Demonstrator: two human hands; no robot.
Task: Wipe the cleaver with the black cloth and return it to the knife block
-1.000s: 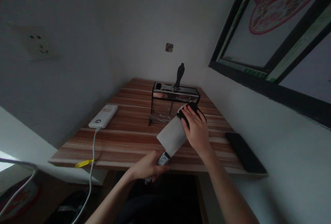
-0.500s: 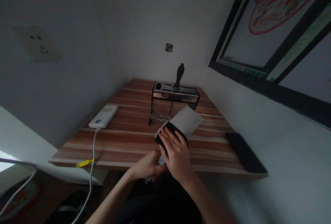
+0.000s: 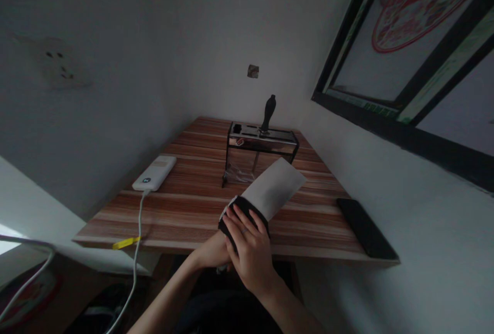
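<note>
A cleaver (image 3: 280, 185) with a broad, pale grey blade points away to the upper right, above the table's front part. My left hand (image 3: 213, 251) is closed around its handle, which is mostly hidden by my hands. Over the lower part of the blade lies a folded black cloth (image 3: 244, 204) with a light edge. My right hand (image 3: 249, 249) presses this cloth onto the blade, fingers laid across it. Behind the blade stands a knife block (image 3: 262, 141) with clear sides, and one black-handled knife (image 3: 269, 112) is upright in it.
A white power bank (image 3: 155, 172) with a white cable (image 3: 139, 221) lies at the left on the wood-grain table (image 3: 185, 190). A yellow tag (image 3: 125, 243) hangs at the front edge. A black phone (image 3: 366, 226) rests at the right edge. Walls close in the sides and back.
My right hand and the black cloth have slid down the blade toward the handle, baring more of the blade. The handle and my left hand's fingers are now more covered.
</note>
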